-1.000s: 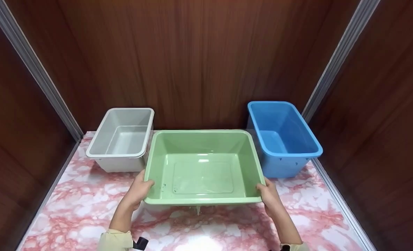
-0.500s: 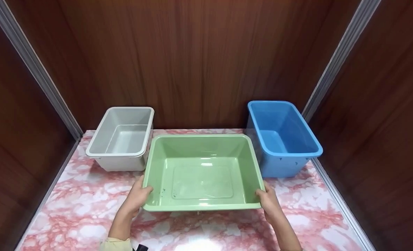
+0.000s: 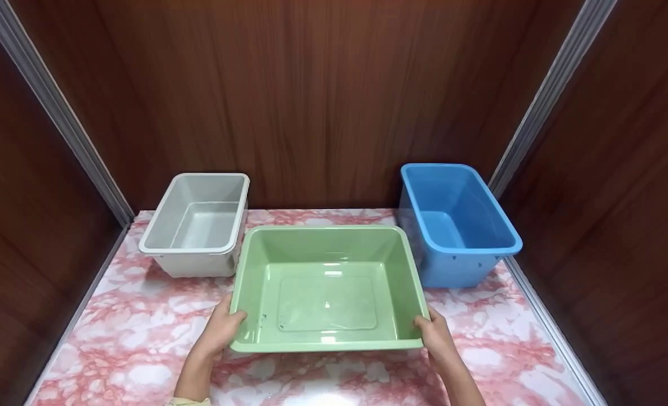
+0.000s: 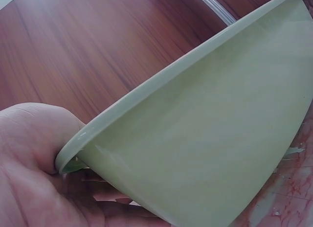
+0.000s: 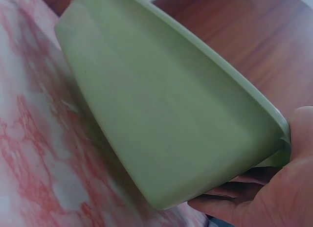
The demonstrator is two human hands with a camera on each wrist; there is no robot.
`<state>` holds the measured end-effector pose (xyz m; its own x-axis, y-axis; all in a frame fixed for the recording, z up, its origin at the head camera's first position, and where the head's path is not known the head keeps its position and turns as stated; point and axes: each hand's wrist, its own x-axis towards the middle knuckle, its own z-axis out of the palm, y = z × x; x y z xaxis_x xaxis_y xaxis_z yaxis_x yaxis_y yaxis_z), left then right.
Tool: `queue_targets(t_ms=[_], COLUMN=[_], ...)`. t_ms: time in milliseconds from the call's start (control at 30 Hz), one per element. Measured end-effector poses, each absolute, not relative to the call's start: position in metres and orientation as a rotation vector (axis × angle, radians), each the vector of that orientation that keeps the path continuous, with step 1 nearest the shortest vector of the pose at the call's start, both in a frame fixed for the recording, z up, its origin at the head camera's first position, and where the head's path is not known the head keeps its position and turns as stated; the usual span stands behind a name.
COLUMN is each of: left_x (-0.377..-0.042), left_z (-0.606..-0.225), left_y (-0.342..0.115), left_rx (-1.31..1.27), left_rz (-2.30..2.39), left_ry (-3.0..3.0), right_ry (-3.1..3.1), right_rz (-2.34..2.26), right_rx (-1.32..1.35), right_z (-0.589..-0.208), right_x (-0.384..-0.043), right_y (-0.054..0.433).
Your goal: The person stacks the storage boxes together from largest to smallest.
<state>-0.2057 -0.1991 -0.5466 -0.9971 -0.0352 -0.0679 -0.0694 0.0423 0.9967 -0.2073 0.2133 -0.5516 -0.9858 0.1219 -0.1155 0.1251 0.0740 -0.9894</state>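
Note:
A green plastic tub [image 3: 328, 293] is held between both hands, its open top toward the head camera and nothing inside but a few dark specks. My left hand [image 3: 219, 331] grips the left rim near the front corner, thumb over the edge. On the opposite rim my right hand [image 3: 438, 337] grips the same way. In the left wrist view, the fingers [image 4: 107, 207] lie under the rim against the tub's outer side. The right wrist view shows the tub's near wall [image 5: 156, 104] over the tabletop, with fingers bent beneath its rim.
A grey-white bin [image 3: 196, 265] stands at the back left and a taller blue bin [image 3: 458, 268] at the back right, both upright. The table has a red and white marbled top [image 3: 136, 338]. Dark wood panels [image 3: 322, 101] with metal corner strips enclose three sides.
Both hands have drawn the green tub toward the body, exposing a strip of table behind it. The grey-white and blue bins stay put.

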Motion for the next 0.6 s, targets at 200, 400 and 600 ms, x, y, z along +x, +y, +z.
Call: queue_targets(t_ms=[200,400,600], left_x=[-0.205,-0.206,-0.206], left_z=[-0.552,-0.559,-0.563], left_y=[-0.199,-0.199,-0.198], left_rx=[-0.102,-0.134,-0.151], left_rz=[2.166,2.155,2.151], left_ry=[2.248,2.246,2.241], right_ry=[2.316,2.37,2.421], right_rz=[-2.113,-2.079,-2.033], right_rx=[0.254,0.253,0.249], right_z=[-0.558,-0.562,-0.569], right_x=[-0.206,-0.205,-0.209], right_y=[0.213,0.215,0.217])
